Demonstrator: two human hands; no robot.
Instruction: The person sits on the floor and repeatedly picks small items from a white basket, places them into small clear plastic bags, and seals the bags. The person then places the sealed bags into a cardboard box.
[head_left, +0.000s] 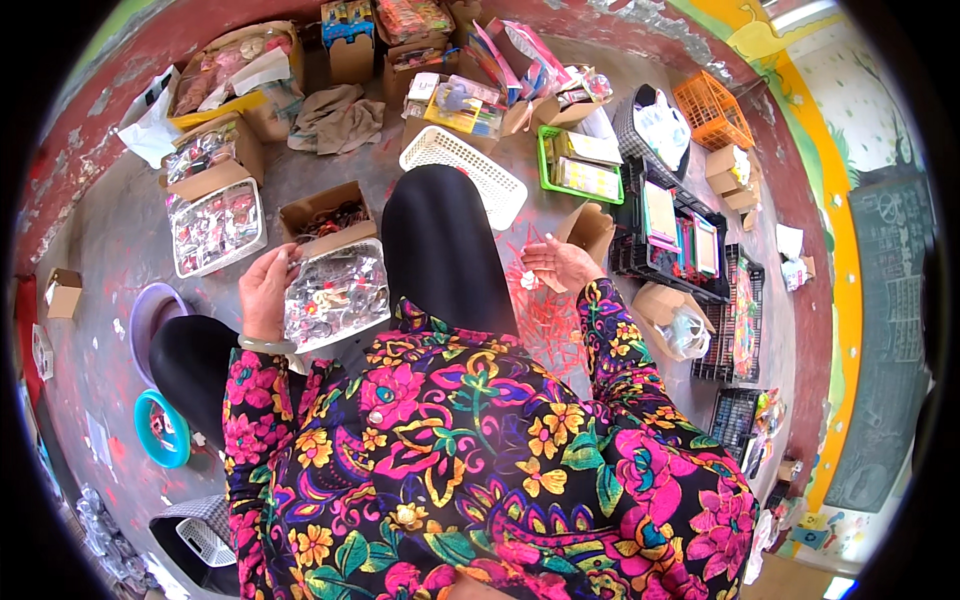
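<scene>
The packets seem light and slippery, best pinched by edge; left hand half-curled, hold unclear, right hand spread, seemingly empty.

A shallow white tray, its outline oblong with rounded corners, lies flat to the left, filled with a jumble of small pieces, mostly clear, silvery and dark, with a few cream and red ones. Just beyond its far edge stands an open brown cardboard box, upright, its near flap folded outward toward the tray. Inside is a tangle of dark and red items, too small to tell apart.
</scene>
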